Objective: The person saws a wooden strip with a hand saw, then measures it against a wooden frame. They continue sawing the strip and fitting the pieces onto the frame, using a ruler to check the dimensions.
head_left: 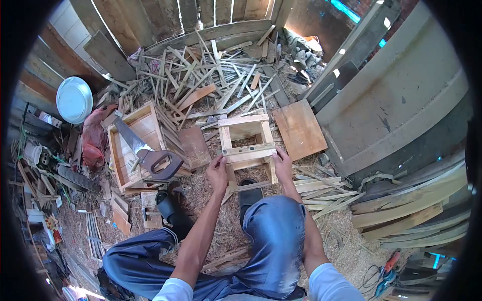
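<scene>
A small wooden stool-like frame (244, 120) stands on the ground in front of me. Across its near side lies a pale wooden slat (249, 156). My left hand (217, 173) is closed with thumb and fingers at the slat's left end. At the right end, my right hand (282, 164) pinches the slat in the same way. The undersides of both grips are hidden. To the left, a handsaw (161, 163) with a dark handle rests on a shallow wooden crate (152, 113).
Thin wood offcuts (221, 83) are heaped behind the frame. A square board (299, 129) lies to its right, beside a large leaning panel (396, 95). More strips (321, 193) lie near my right arm. A white basin (74, 99) leans at far left.
</scene>
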`<state>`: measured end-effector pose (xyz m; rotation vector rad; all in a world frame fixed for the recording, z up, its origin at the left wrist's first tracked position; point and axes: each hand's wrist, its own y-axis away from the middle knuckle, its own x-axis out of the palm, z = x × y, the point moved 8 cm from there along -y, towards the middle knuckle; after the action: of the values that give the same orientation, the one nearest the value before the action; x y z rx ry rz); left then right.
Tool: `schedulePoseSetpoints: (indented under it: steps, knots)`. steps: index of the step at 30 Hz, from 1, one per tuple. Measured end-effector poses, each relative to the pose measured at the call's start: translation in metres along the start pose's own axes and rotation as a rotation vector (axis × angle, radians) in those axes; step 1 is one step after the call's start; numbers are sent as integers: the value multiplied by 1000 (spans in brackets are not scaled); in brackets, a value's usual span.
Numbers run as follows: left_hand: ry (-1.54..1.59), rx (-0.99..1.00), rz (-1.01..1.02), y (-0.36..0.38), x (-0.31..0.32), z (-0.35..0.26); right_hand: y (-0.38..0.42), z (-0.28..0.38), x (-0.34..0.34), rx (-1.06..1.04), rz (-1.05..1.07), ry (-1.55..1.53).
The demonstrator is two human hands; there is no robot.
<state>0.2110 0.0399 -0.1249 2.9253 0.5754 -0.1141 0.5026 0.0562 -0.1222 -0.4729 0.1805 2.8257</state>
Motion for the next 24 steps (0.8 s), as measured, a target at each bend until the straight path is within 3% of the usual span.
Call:
schedulePoseSetpoints:
  steps: [12,16,21,24]
  knots:
    - [-89,-3,-34,1,-4,-10,-3,-12,0,20,-21,-122]
    - [-29,-113,36,-9,-2,9,-3,-7,1,-3,1,34]
    - [-100,-69,30,-10,-3,4,-2,-1,0,-89,-32,-50]
    - [-45,-39,29,-9,4,-1,-5,-9,-2,-38,4,-76]
